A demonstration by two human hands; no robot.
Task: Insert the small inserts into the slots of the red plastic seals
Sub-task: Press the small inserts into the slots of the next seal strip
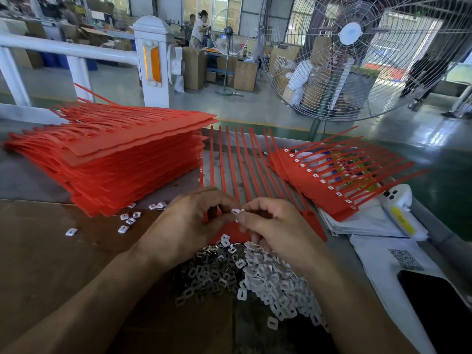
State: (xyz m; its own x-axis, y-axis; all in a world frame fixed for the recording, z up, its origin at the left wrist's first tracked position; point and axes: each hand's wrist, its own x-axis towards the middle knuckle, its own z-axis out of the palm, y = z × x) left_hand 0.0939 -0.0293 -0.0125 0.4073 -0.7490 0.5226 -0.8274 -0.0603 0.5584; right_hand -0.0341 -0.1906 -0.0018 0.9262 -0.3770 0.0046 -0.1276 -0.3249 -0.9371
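1. Right hand [270, 226] pinches a small insert [235, 211] at fingertips.
2. Left hand [189, 223], fingers curled, holds red seal sheet [255, 169] just beside it.
3. Loose inserts pile [255, 274] lies on cardboard [51, 251] below hands.

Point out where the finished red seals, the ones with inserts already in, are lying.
In the head view the finished red seals lie fanned out right of centre, on white papers, beyond the right hand and beside a white device.

Small white insert [235, 211] pinched above red seal strip [229, 159] — flat.

Bright daylight from windows; wide-angle edges bend.
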